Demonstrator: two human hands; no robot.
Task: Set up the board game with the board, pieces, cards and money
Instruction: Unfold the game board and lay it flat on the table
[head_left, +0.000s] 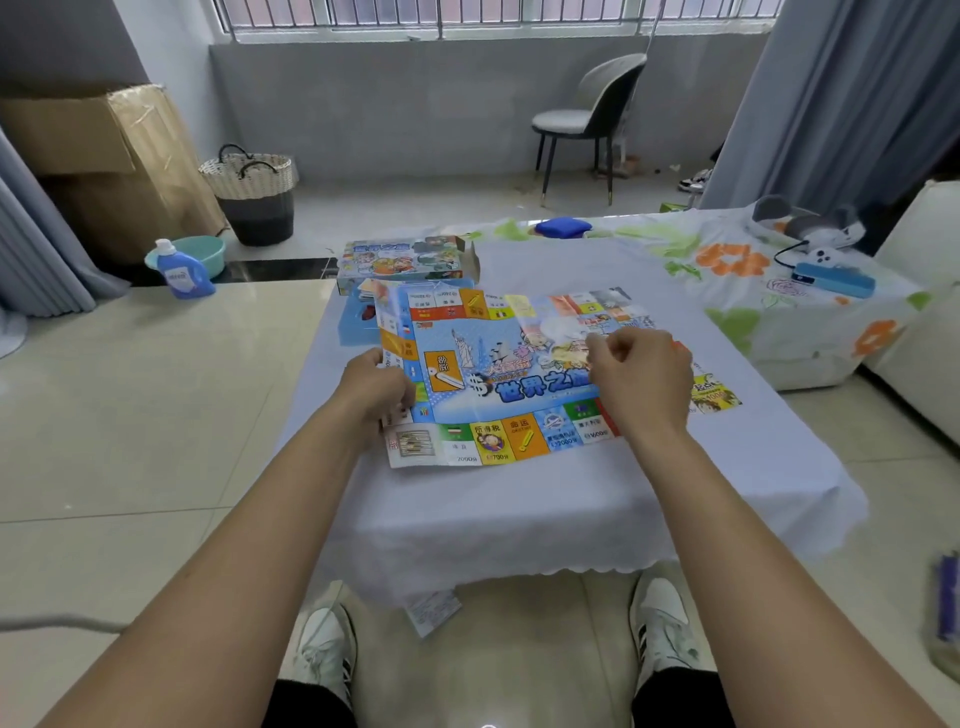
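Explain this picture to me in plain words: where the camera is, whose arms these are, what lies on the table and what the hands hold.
There is no machine here. The single picture comes from a camera worn on a person's head, looking forward and down, so the two bare arms are the wearer's own, with their shoes at the bottom.

In front of them is a low table covered by a pale cloth. On it lies a colourful paper game board, not quite flat yet. The left hand grips its left edge. The right hand has curled fingers over the board's right part and seems to pinch it, though the exact grip is hidden.

Behind the board sits the game box, and a blue tray peeks out beneath the board's far left corner.
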